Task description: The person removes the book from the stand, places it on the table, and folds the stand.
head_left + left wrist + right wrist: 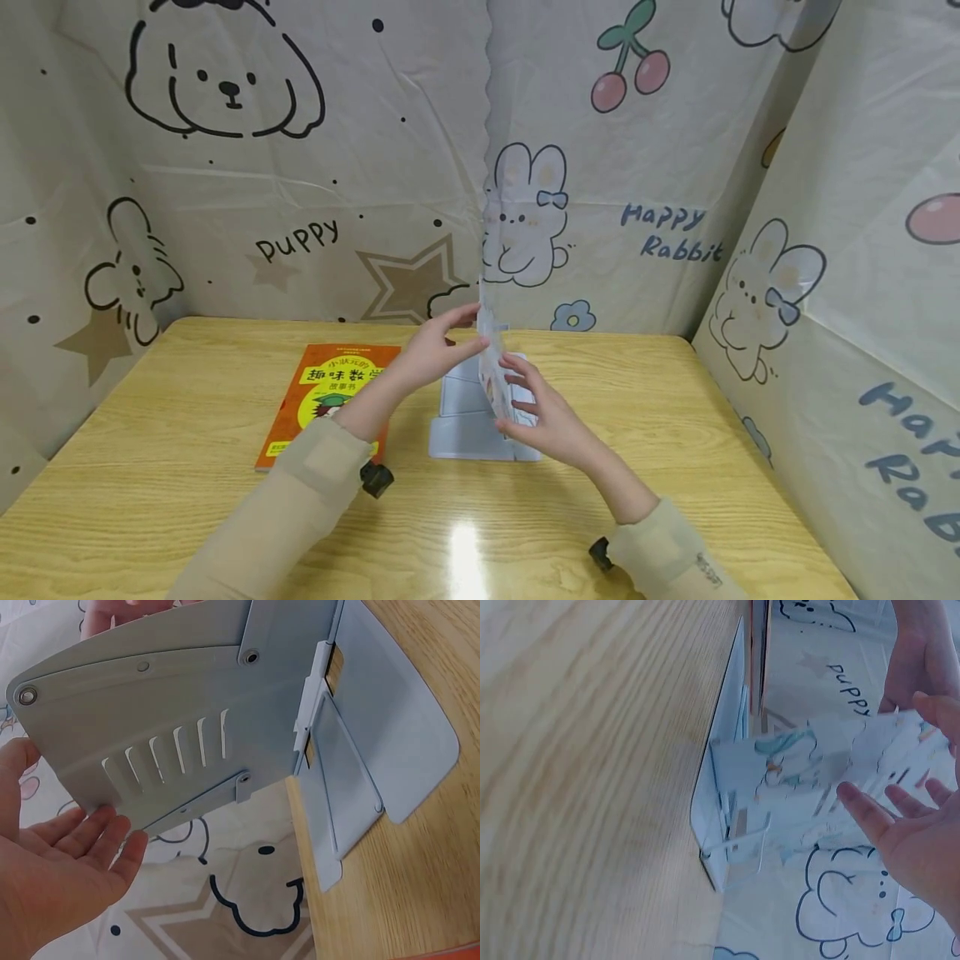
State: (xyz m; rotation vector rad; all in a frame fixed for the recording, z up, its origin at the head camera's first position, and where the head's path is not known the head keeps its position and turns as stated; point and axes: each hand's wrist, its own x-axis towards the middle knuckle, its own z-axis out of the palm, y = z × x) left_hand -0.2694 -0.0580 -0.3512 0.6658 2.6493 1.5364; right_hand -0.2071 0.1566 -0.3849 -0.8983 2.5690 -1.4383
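Observation:
A light blue-grey metal book stand [468, 447] sits on the table with its hinged panel [172, 727] raised, nearly edge-on in the head view. Slots and rivets mark the panel's back, while its other face [795, 769] carries a cartoon print. My left hand [435, 350] holds the panel's far edge, thumb and fingers on either side. On the printed side, my right hand [551, 417] touches the panel with spread, fairly straight fingers. Beside the hinge, a wire support [352, 750] lies against the base in the left wrist view.
An orange book [300, 400] with a yellow circle on its cover lies left of the stand, partly behind my left forearm. The wooden table [637, 400] is bordered by hanging cloth [412, 167] with cartoon animals at the back and sides.

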